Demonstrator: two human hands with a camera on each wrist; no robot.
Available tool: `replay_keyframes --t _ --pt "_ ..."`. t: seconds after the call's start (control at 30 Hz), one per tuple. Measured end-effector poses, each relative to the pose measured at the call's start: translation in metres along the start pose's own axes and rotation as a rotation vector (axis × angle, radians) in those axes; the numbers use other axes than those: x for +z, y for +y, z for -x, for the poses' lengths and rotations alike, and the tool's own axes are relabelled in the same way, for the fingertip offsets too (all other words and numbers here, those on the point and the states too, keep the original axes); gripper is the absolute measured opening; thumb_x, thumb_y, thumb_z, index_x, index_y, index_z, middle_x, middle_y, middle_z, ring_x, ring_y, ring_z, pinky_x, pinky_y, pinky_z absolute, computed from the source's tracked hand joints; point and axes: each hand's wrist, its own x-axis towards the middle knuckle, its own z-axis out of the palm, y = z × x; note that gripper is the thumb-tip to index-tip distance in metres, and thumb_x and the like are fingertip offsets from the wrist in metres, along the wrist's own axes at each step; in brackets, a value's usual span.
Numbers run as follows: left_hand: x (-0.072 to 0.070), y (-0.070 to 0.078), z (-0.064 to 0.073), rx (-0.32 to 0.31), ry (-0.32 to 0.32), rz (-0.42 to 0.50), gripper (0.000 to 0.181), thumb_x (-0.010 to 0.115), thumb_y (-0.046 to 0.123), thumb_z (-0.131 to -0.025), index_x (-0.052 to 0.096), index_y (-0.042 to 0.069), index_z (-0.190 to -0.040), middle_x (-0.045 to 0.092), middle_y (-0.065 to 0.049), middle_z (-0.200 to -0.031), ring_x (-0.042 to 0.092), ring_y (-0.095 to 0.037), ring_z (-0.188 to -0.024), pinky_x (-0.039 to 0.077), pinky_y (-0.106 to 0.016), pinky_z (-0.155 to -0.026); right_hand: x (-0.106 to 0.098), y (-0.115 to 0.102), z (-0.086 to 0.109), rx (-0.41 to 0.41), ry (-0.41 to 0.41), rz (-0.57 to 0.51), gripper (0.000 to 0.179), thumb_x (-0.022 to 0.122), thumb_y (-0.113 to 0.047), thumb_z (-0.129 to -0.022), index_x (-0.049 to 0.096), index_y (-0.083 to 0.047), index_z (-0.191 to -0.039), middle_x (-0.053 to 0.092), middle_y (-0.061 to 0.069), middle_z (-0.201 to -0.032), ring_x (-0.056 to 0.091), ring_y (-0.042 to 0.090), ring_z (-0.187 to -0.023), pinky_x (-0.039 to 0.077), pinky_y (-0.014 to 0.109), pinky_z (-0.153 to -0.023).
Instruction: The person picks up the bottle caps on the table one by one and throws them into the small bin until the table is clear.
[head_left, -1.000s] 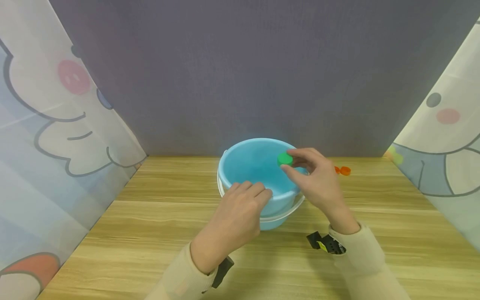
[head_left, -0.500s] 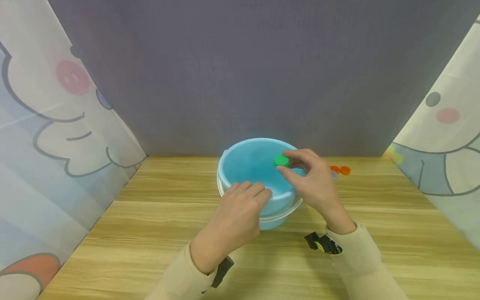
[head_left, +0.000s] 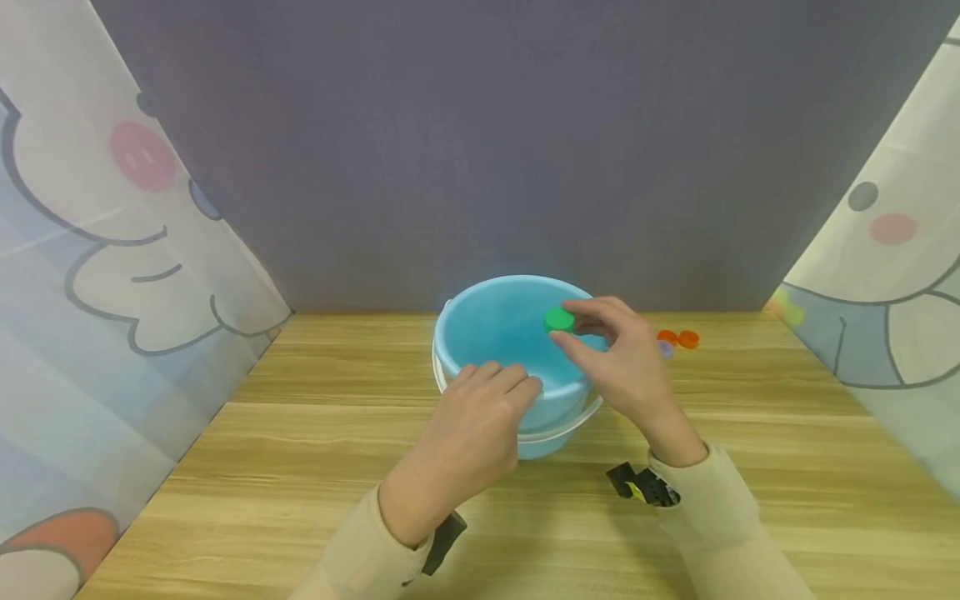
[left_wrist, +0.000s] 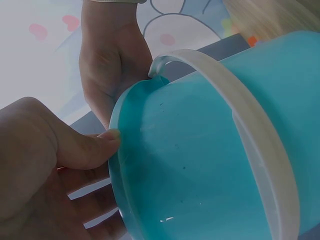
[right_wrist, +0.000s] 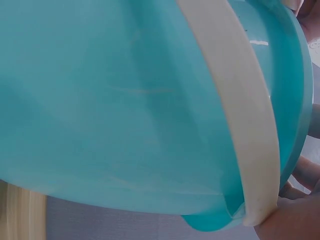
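A light blue bucket (head_left: pixel 551 414) stands upright on the table in the head view, its white handle (head_left: pixel 557 434) hanging down at the front. My left hand (head_left: pixel 480 421) grips the near rim; the left wrist view has its thumb (left_wrist: pixel 100 149) on the outside and the fingers over the edge. Above the bucket's mouth, at its right side, my right hand (head_left: pixel 630 358) pinches a green bottle cap (head_left: pixel 558 320) between thumb and fingers. In the right wrist view the bucket wall (right_wrist: pixel 100 115) fills most of the picture, and the cap is hidden there.
Two orange caps (head_left: pixel 688 339) and a light purple cap (head_left: pixel 666 350) lie on the wooden table (head_left: pixel 322 433), right of the bucket and behind my right hand. A dark grey panel (head_left: pixel 510 150) rises at the back. Cartoon-print cloths (head_left: pixel 67 333) hang on both sides.
My right hand has moved slightly left with the green bottle cap, farther over the bucket. The purple cap and more of the orange caps now show. My left hand keeps its grip.
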Motion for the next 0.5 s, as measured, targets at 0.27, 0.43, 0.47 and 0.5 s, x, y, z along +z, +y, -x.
replay_keyframes --t 0.27,0.43,0.47,0.5 --pt "-0.0006 -0.0010 0.0005 0.000 -0.004 0.001 0.042 0.070 -0.011 -0.062 0.069 0.008 -0.099 0.064 0.000 -0.089 0.056 -0.019 -0.074 0.042 -0.030 -0.064 0.0012 -0.0002 -0.0003 0.010 0.000 -0.007 0.035 0.078 -0.010 -0.088 0.071 -0.003 -0.121 0.065 0.006 -0.109 0.066 0.013 -0.094 0.052 0.019 -0.086" --pt "-0.0007 -0.0016 0.0006 0.001 -0.001 -0.001 0.042 0.070 -0.011 -0.062 0.069 0.008 -0.100 0.064 0.000 -0.090 0.056 -0.019 -0.074 0.043 -0.030 -0.065 0.0018 -0.0009 -0.0006 0.004 0.002 -0.009 0.035 0.079 -0.010 -0.087 0.071 -0.001 -0.120 0.066 0.009 -0.108 0.066 0.014 -0.096 0.054 0.025 -0.088" --pt "-0.0007 -0.0017 0.0006 0.001 0.000 -0.001 0.043 0.070 -0.011 -0.062 0.069 0.008 -0.100 0.065 0.000 -0.090 0.057 -0.019 -0.074 0.043 -0.030 -0.065 0.0020 -0.0011 -0.0007 0.002 0.003 -0.008 0.035 0.079 -0.010 -0.087 0.071 -0.001 -0.120 0.066 0.009 -0.108 0.065 0.014 -0.096 0.054 0.026 -0.089" --pt "-0.0007 -0.0019 0.0007 0.001 0.000 -0.001 0.043 0.070 -0.010 -0.062 0.069 0.009 -0.100 0.065 0.000 -0.090 0.057 -0.019 -0.075 0.043 -0.030 -0.065 0.0020 -0.0012 -0.0007 0.001 0.002 -0.007 0.035 0.079 -0.010 -0.087 0.071 -0.001 -0.120 0.066 0.010 -0.108 0.065 0.014 -0.097 0.054 0.028 -0.090"
